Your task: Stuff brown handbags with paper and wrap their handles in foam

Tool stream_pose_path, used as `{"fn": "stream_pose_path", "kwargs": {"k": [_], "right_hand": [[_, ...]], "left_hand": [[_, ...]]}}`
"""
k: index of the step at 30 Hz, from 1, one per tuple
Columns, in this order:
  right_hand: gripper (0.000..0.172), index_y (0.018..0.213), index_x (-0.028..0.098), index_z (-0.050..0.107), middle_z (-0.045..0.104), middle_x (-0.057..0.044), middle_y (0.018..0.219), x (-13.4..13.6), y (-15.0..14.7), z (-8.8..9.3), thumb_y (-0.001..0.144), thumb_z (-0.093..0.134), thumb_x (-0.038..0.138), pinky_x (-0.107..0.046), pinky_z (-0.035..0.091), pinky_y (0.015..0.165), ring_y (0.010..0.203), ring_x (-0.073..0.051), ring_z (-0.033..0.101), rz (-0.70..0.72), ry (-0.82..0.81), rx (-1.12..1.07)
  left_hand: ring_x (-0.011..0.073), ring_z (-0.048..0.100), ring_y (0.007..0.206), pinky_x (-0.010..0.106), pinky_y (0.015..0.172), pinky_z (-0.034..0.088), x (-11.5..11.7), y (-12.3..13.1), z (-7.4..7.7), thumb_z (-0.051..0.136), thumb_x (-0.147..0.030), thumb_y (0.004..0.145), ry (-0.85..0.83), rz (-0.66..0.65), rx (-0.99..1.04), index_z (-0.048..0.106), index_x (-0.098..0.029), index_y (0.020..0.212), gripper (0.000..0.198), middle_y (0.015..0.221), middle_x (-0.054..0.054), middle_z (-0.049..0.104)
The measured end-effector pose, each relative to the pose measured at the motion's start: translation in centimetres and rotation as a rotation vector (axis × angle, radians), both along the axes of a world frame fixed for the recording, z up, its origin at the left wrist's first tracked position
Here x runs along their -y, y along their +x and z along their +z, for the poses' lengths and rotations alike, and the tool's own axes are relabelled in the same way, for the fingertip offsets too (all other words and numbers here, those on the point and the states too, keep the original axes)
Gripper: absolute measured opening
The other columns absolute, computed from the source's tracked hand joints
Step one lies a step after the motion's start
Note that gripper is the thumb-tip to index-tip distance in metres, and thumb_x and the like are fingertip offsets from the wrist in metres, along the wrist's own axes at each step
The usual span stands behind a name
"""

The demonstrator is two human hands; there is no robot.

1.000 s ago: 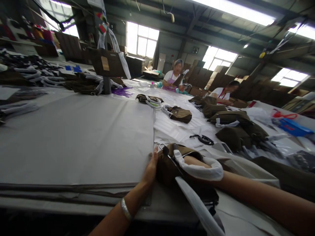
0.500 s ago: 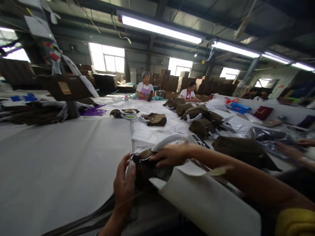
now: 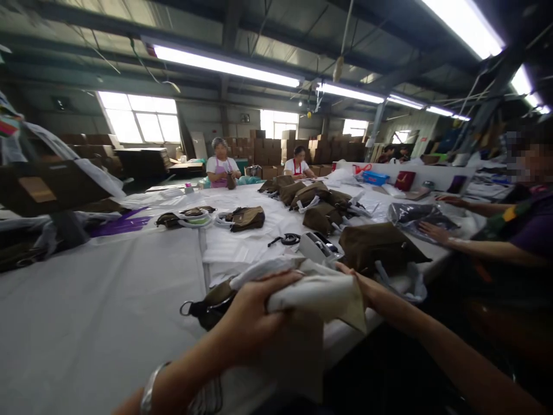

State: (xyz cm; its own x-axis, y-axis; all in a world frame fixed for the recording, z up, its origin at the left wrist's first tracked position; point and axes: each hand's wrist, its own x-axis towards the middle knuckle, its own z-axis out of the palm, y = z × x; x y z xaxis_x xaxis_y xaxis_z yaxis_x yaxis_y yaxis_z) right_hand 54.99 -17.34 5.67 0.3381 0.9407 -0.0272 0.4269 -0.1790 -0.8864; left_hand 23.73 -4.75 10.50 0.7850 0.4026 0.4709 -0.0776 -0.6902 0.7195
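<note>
Left hand (image 3: 254,308): lower centre of the frame; fingers curled round a loosely rolled sheet of pale paper (image 3: 317,297). Right hand (image 3: 367,286): lower right of centre, fingers mostly straight at the paper's right end — whether they grip it, cannot tell. Brown bag (image 3: 216,293): lower centre, on the white table (image 3: 108,311), just beyond the left hand and partly hidden by it; metal ring (image 3: 181,309) at its left end. Black strap (image 3: 291,238): coiled near mid-frame. Hazards, by judgement — a hard squeeze could crease the paper; a loose hold could let it slip off the table's near side; a dragged corner could snag on the bag.
</note>
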Motion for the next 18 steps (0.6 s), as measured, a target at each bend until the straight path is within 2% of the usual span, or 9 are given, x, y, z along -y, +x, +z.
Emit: {"fn": "stream_pose_path", "kwargs": {"k": [2, 4, 6, 9, 11, 14, 16, 18], "right_hand": [[0.077, 0.150, 0.022, 0.044, 0.041, -0.009, 0.156, 0.3, -2.1, 0.1, 0.089, 0.054, 0.069, -0.050, 0.029, 0.121, 0.146, -0.032, 0.035, 0.019, 0.095, -0.128], [0.071, 0.147, 0.024, 0.048, 0.047, -0.009, 0.152, 0.1, -4.7, 1.3, 0.088, 0.064, 0.060, -0.047, 0.037, 0.117, 0.140, -0.031, 0.045, 0.002, 0.184, -0.319], [0.067, 0.147, 0.024, 0.047, 0.056, -0.011, 0.145, -0.7, -7.3, 2.7, 0.091, 0.059, 0.058, -0.044, 0.049, 0.107, 0.128, -0.029, 0.058, -0.018, 0.260, -0.601], [0.069, 0.150, 0.023, 0.040, 0.065, -0.011, 0.133, -2.1, -10.6, 4.0, 0.096, 0.042, 0.065, -0.041, 0.057, 0.094, 0.115, -0.027, 0.066, 0.072, 0.329, -0.842], [0.074, 0.150, 0.023, 0.042, 0.069, -0.012, 0.125, -2.9, -12.0, 4.2, 0.095, 0.035, 0.071, -0.040, 0.059, 0.088, 0.110, -0.027, 0.068, 0.195, 0.324, -0.863], [0.078, 0.143, 0.020, 0.052, 0.070, -0.013, 0.121, -3.3, -12.1, 3.9, 0.094, 0.028, 0.076, -0.041, 0.057, 0.091, 0.111, -0.028, 0.067, 0.297, 0.331, -0.830], [0.071, 0.136, 0.019, 0.059, 0.069, -0.013, 0.124, -3.3, -11.3, 2.7, 0.096, 0.032, 0.072, -0.042, 0.053, 0.099, 0.116, -0.028, 0.064, 0.215, 0.413, -0.655], [0.056, 0.128, 0.018, 0.066, 0.070, -0.011, 0.123, -3.3, -10.3, 0.8, 0.098, 0.044, 0.061, -0.043, 0.051, 0.101, 0.115, -0.028, 0.064, 0.025, 0.492, -0.342]], "left_hand": [[0.0343, 0.057, 0.130, 0.053, 0.106, 0.048, -1.7, 0.1, 1.4, 0.069, -0.019, 0.080, -0.262, -0.054, 0.006, 0.055, -0.031, 0.143, 0.065, 0.140, 0.008, 0.062], [0.0351, 0.050, 0.136, 0.058, 0.105, 0.047, -2.9, 0.2, 2.4, 0.067, -0.031, 0.087, -0.423, -0.189, -0.034, 0.034, -0.037, 0.154, 0.074, 0.149, 0.008, 0.052], [0.0349, 0.035, 0.145, 0.061, 0.111, 0.039, -3.2, 0.5, 2.9, 0.069, -0.039, 0.087, -0.351, -0.241, -0.115, 0.022, -0.041, 0.156, 0.084, 0.159, 0.007, 0.037], [0.0393, 0.019, 0.150, 0.063, 0.117, 0.026, -3.1, 2.1, 2.6, 0.084, -0.042, 0.073, -0.014, -0.147, -0.199, 0.031, -0.038, 0.154, 0.097, 0.164, 0.008, 0.024], [0.0401, 0.020, 0.150, 0.060, 0.119, 0.025, -3.4, 3.3, 2.0, 0.085, -0.042, 0.071, 0.128, -0.115, -0.195, 0.036, -0.034, 0.153, 0.096, 0.164, 0.009, 0.027], [0.0324, 0.045, 0.141, 0.046, 0.116, 0.039, -4.7, 4.3, 1.1, 0.073, -0.037, 0.085, 0.212, -0.077, -0.147, 0.044, -0.030, 0.150, 0.072, 0.152, 0.009, 0.050], [0.0267, 0.062, 0.125, 0.037, 0.108, 0.048, -5.8, 4.2, 0.6, 0.065, -0.033, 0.091, 0.220, -0.012, -0.092, 0.061, -0.026, 0.137, 0.047, 0.134, 0.008, 0.067], [0.0256, 0.067, 0.117, 0.035, 0.103, 0.052, -6.9, 3.8, 0.2, 0.062, -0.029, 0.092, 0.237, 0.070, -0.061, 0.071, -0.023, 0.123, 0.032, 0.125, 0.008, 0.072]]}}
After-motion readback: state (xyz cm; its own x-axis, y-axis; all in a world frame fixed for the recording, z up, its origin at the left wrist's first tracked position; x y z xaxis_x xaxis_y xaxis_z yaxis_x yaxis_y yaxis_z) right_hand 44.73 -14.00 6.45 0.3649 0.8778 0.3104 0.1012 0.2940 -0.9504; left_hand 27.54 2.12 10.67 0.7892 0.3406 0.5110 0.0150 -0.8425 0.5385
